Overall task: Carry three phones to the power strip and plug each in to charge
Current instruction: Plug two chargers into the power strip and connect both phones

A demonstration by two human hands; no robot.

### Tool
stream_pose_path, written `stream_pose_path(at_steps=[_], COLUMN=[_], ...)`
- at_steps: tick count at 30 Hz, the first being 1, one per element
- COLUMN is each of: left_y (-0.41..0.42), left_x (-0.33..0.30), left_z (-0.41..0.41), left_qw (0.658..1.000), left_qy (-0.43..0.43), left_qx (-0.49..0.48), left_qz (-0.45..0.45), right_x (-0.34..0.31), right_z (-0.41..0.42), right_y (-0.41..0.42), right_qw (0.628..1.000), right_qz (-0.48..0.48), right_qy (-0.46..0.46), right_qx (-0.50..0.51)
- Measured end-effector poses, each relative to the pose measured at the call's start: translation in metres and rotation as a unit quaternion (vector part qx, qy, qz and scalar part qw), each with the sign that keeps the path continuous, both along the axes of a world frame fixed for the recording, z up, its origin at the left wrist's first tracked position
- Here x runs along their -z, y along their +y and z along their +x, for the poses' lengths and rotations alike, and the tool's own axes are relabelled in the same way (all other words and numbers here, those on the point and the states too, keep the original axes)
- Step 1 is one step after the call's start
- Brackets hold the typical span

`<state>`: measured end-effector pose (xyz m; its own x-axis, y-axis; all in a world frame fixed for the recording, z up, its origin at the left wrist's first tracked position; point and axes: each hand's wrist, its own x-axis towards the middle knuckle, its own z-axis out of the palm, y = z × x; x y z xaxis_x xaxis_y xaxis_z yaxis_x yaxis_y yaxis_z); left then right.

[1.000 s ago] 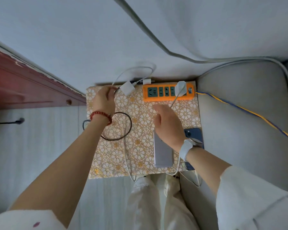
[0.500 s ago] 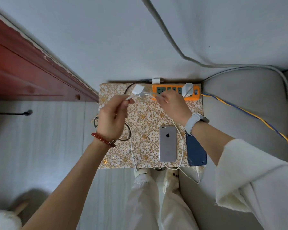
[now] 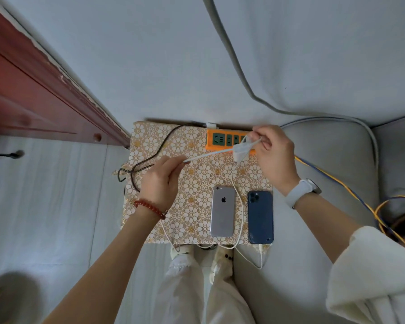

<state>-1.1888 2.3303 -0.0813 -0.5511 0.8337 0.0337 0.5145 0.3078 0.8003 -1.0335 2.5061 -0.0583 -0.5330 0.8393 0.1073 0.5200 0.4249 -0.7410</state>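
Note:
An orange power strip [image 3: 220,140] lies at the far edge of a small table with a gold flower cloth [image 3: 197,178]. A silver phone [image 3: 222,215] and a dark blue phone [image 3: 260,217] lie face down side by side near the front edge. Between my hands a white charging cable [image 3: 211,155] is stretched taut. My left hand [image 3: 161,181] pinches its end. My right hand [image 3: 274,153] holds the other part above the strip, with a white adapter [image 3: 240,152] hanging from it. More white cable loops past the phones and off the front edge.
A black cord [image 3: 150,157] snakes over the table's left side. A red wooden cabinet [image 3: 33,94] stands at left. A grey sofa cushion [image 3: 325,230] sits right of the table, with yellow and blue wires [image 3: 337,183] across it. My legs are below the table.
My right hand has moved right, over the strip's right end, and my left hand has dropped lower, pulling the white cable straight. The adapter has shifted from left of the strip to its right part.

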Motion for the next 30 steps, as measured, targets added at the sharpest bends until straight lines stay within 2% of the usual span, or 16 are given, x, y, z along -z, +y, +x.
stream_pose_path(at_steps=[3,8,12,15,18,20,22,23,27,28,30], left_y=[-0.006,-0.03,-0.05,-0.051,-0.041,-0.03,-0.016,-0.009,0.001,-0.001,-0.007], left_x=[0.009,0.024,0.034,0.037,0.032,0.022,0.009,0.004,-0.009,-0.011,-0.012], left_z=[0.001,0.0,-0.005,-0.007,-0.005,-0.003,-0.002,-0.001,-0.003,-0.003,-0.005], left_qw=[0.999,0.995,0.99,0.975,0.956,0.936,0.897,0.88,0.812,0.803,0.812], left_qy=[0.029,0.064,0.041,0.008,-0.084,-0.225,-0.369,-0.41,-0.528,-0.543,-0.54], left_qx=[0.024,0.025,0.003,0.049,0.091,0.077,0.065,0.073,0.125,0.132,0.131], left_qz=[-0.036,-0.073,-0.132,-0.218,-0.265,-0.26,-0.235,-0.229,-0.215,-0.207,-0.178], right_x=[0.007,0.026,0.037,0.034,0.018,0.007,0.001,-0.001,0.001,0.002,0.007], right_z=[0.009,0.016,0.014,0.007,-0.001,-0.003,-0.001,0.001,0.008,0.01,0.011], right_y=[-0.001,-0.001,0.005,0.004,-0.006,-0.014,-0.023,-0.028,-0.043,-0.045,-0.047], right_qw=[1.0,0.996,0.987,0.986,0.994,0.996,0.994,0.992,0.988,0.988,0.985], right_qz=[-0.013,-0.009,-0.029,0.001,0.027,0.017,0.007,0.008,0.003,0.003,0.003], right_qy=[-0.005,-0.086,-0.157,-0.169,-0.101,-0.052,-0.038,-0.04,-0.04,-0.046,-0.08], right_qx=[-0.015,0.001,0.013,-0.016,-0.043,-0.067,-0.1,-0.118,-0.148,-0.149,-0.15])
